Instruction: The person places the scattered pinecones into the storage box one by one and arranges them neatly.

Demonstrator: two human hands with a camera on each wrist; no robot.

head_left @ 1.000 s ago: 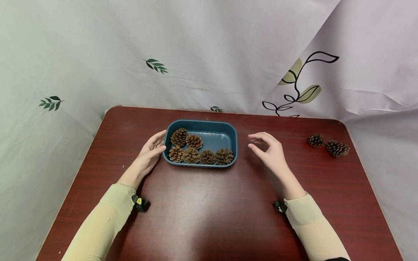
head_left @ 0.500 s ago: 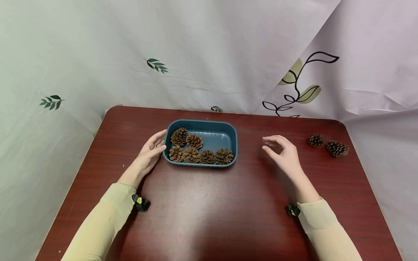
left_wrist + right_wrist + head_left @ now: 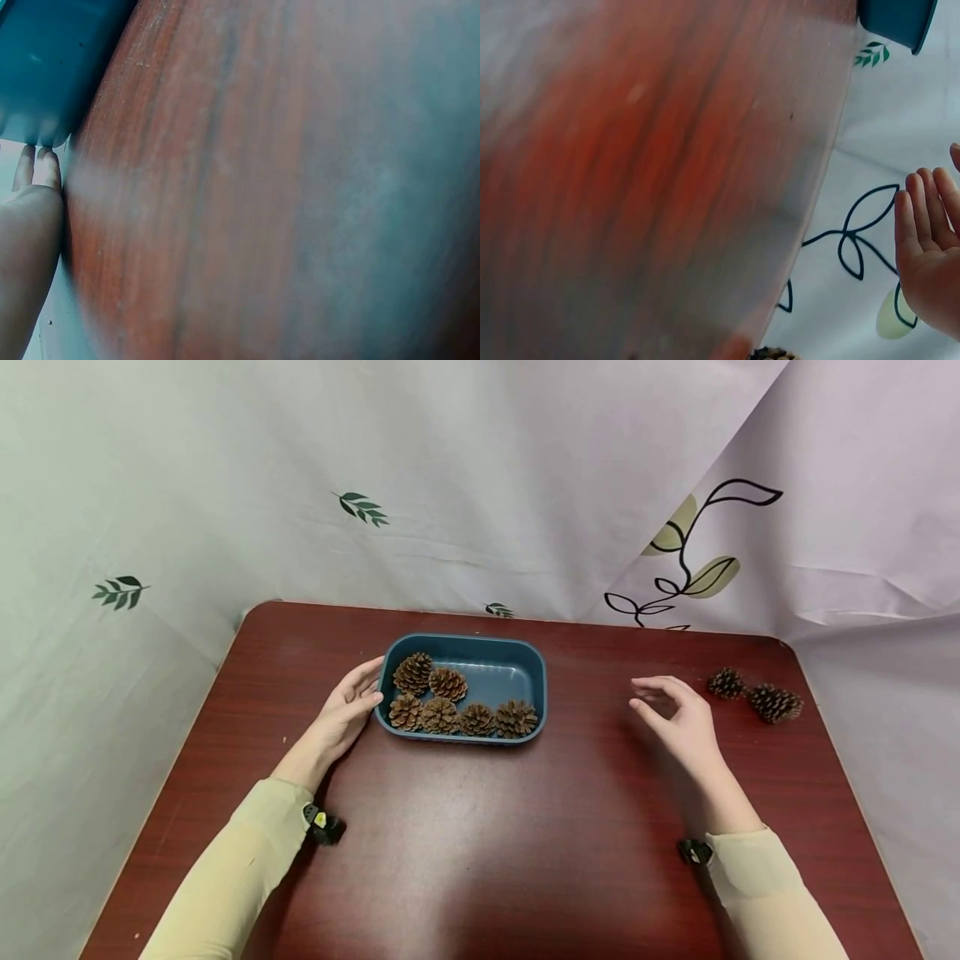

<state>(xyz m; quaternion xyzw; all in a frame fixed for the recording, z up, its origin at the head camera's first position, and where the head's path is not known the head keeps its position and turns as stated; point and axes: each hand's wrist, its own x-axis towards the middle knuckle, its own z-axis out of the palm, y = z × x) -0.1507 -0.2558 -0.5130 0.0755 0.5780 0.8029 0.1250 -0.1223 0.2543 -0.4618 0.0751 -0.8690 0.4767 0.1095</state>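
Observation:
A blue rectangular tub (image 3: 468,740) sits near the back of the table, with several brown pine cones (image 3: 438,715) along its front and left sides. My left hand (image 3: 341,714) rests at the tub's left end, thumb at the rim and relaxed fingers along the wall. The left wrist view has those fingertips (image 3: 46,161) right at the tub's wall (image 3: 60,75). Over the table to the right, my right hand (image 3: 682,722) holds nothing, its fingers loosely bent. Two darker pine cones, a smaller one (image 3: 725,683) and a larger one (image 3: 775,703), lie just beyond it.
The reddish-brown wooden table (image 3: 480,827) has rounded back corners. Behind it hangs a pale curtain (image 3: 480,485) with leaf prints, and more of the cloth falls along both sides.
My right hand has moved right, away from the tub and closer to the two loose pine cones. My left hand has stayed at the tub's left end.

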